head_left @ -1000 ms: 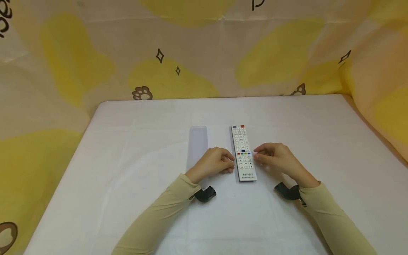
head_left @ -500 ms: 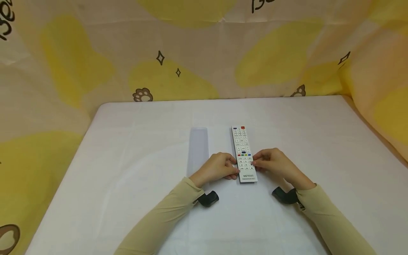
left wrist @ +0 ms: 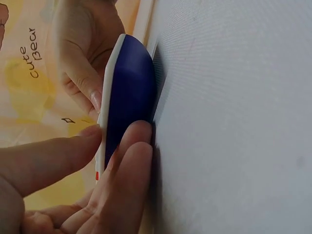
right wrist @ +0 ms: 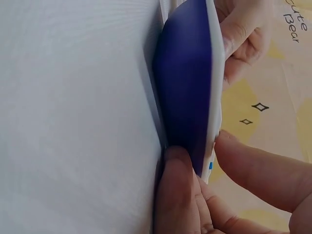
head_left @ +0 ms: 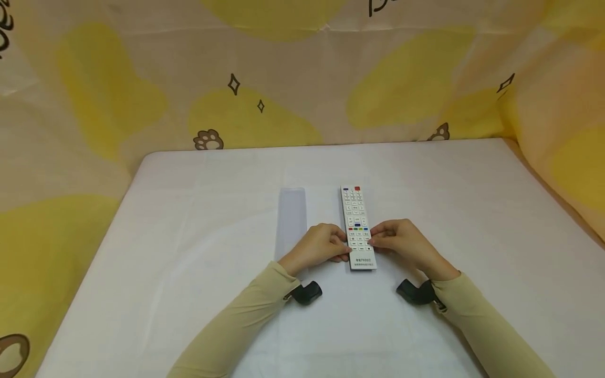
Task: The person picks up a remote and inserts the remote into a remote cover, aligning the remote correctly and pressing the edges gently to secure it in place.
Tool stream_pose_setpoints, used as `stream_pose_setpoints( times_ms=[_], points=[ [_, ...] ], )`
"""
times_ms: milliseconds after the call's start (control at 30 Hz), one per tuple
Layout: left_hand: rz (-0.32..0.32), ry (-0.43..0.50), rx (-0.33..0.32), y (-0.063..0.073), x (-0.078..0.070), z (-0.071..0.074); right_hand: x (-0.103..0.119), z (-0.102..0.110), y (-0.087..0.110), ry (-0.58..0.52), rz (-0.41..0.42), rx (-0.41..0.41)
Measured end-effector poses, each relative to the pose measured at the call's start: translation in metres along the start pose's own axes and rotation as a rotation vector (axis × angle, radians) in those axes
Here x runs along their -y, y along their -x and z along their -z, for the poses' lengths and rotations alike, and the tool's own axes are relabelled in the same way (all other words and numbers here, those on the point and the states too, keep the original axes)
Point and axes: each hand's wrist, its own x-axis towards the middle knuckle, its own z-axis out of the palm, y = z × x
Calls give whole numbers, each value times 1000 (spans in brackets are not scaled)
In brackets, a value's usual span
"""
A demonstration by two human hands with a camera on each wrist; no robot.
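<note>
Head view: a white remote control [head_left: 358, 227] lies lengthwise on the white tabletop [head_left: 189, 262], its near half pinched between the left hand [head_left: 326, 245] and the right hand [head_left: 396, 241]; its bottom label is too small to read. Left wrist view: thumb and fingers [left wrist: 127, 161] grip the remote's dark blue back, and the backdrop [left wrist: 29, 97] reads "cute Bear". Right wrist view: the fingers [right wrist: 178, 195] clasp the opposite edge, apparently at the tabletop.
</note>
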Motion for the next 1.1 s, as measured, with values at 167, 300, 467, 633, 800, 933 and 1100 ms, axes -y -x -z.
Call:
stream_pose_setpoints(
  times_ms=[167, 300, 467, 633, 800, 933, 1100],
  points=[
    [5, 25, 6, 0, 0, 1, 0, -1, 0, -31, -4, -6],
    [7, 27, 6, -1, 0, 1, 0, 0, 1, -63, -16, -5],
    [-1, -4, -1, 0, 0, 1, -2, 0, 0, -100, -16, 12],
    [-33, -81, -26, 2, -1, 2, -4, 1, -1, -115, -20, 23],
    [-71, -127, -63, 2, -4, 4, -5, 1, -3, -172, -5, 30],
    [-72, -110, -68, 1, -5, 4, -6, 2, -4, -209, 13, 34],
    [-46, -19, -59, 2, -5, 5, -6, 1, -3, -267, 15, 29]
  ],
)
